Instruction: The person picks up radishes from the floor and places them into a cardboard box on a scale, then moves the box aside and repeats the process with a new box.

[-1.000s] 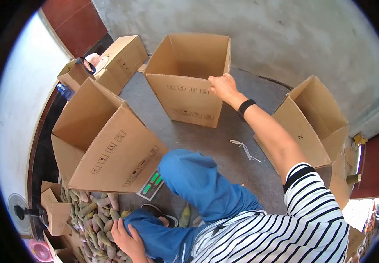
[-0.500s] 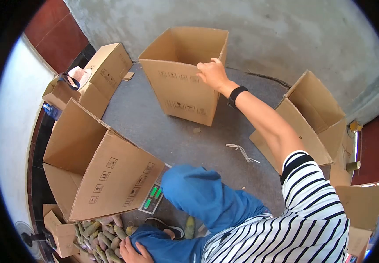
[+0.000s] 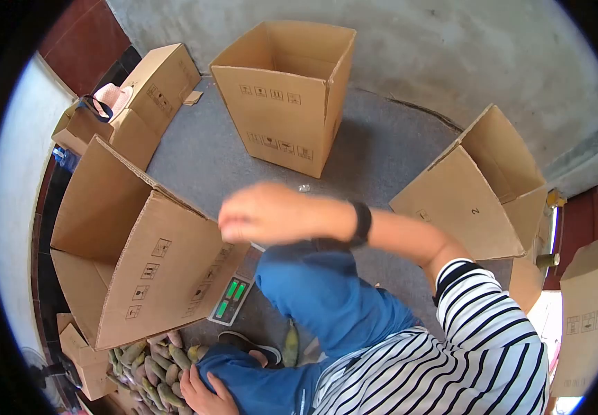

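My right hand (image 3: 264, 213), blurred and with a dark band at the wrist, is in the air above my knee, close to the open carton on the left (image 3: 174, 270). Its fingers are smeared by motion. My left hand (image 3: 207, 394) lies on my lower leg with its fingers spread, beside a pile of green and purplish vegetables (image 3: 153, 373). A tall open carton (image 3: 278, 114) stands upright near the wall, touched by neither hand. Under the left carton's edge, a scale display (image 3: 232, 297) glows green.
Another open carton (image 3: 461, 197) stands at the right, marked 2. One long vegetable (image 3: 291, 346) lies by my shoe. Boxes with a pink hat (image 3: 112, 100) are at the upper left. A further carton (image 3: 593, 311) is at the right edge.
My right hand has let go of the tall carton and moved down and left toward the left carton. The tall carton has shifted toward the wall. My left hand stays on my leg.
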The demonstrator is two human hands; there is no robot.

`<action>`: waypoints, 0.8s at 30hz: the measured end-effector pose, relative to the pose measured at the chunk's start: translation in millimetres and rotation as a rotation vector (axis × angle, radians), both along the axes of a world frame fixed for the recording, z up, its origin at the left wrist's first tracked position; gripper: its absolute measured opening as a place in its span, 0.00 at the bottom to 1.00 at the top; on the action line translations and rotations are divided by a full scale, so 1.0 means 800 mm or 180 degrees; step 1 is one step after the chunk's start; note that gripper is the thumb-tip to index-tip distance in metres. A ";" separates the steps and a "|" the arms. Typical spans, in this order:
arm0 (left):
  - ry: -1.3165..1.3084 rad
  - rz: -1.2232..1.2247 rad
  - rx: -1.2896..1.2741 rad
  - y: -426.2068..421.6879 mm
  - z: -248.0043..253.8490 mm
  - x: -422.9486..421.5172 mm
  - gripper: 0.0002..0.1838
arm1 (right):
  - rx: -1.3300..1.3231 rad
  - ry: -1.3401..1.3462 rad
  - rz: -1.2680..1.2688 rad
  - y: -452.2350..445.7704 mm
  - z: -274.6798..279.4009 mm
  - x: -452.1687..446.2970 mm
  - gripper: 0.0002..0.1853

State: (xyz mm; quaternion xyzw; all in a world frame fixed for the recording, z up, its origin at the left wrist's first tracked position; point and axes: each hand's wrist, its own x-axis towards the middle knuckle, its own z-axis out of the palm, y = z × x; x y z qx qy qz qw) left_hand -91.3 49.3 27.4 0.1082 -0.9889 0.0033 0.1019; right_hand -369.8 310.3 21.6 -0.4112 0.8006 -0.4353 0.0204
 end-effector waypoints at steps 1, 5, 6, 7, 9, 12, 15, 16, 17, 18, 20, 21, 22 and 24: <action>-0.0009 -0.0012 -0.0004 0.000 0.000 0.003 0.17 | -0.0153 -0.0082 0.0283 -0.002 0.002 0.029 0.16; -0.0059 -0.0556 -0.0400 0.037 0.014 0.002 0.22 | 0.0382 0.0136 0.0681 0.021 -0.010 0.099 0.13; -0.0064 -0.0634 0.0301 0.052 0.013 -0.007 0.22 | 0.0115 0.0359 0.0640 0.020 -0.022 0.106 0.13; -0.0071 -0.0718 0.1008 0.063 0.010 -0.018 0.23 | 0.0150 0.0360 0.0623 0.020 -0.032 0.112 0.13; -0.0292 -0.0590 0.2379 0.082 -0.038 -0.043 0.20 | 0.0207 0.1104 0.0310 0.015 -0.037 0.123 0.12; -0.0971 0.0079 0.4840 0.089 -0.144 -0.089 0.25 | 0.0013 0.1183 0.0211 0.014 -0.032 0.137 0.10; -0.1643 0.0778 0.6432 0.109 -0.236 -0.121 0.24 | -0.0259 0.1222 0.0061 0.013 -0.029 0.148 0.08; -0.1652 0.0855 0.6839 0.120 -0.250 -0.119 0.24 | -0.0438 0.1255 0.0104 0.012 -0.028 0.152 0.07; -0.1674 0.0912 0.7198 0.132 -0.264 -0.117 0.24 | -0.0618 0.1288 0.0144 0.012 -0.028 0.155 0.06; -0.1617 0.0877 0.7434 0.145 -0.272 -0.110 0.24 | -0.0815 0.1314 0.0130 0.010 -0.028 0.157 0.05; -0.1502 0.0837 0.7756 0.169 -0.281 -0.096 0.24 | -0.0895 0.1376 0.0044 0.004 -0.033 0.156 0.05; -0.1442 0.0821 0.7835 0.176 -0.281 -0.091 0.24 | -0.1046 0.1420 0.0090 0.000 -0.033 0.154 0.06; -0.1377 0.0814 0.7894 0.179 -0.282 -0.089 0.24 | -0.1131 0.1351 0.0075 -0.003 -0.033 0.153 0.06; -0.1272 0.0778 0.7915 0.177 -0.282 -0.088 0.24 | -0.1112 0.1352 0.0055 -0.007 -0.035 0.154 0.06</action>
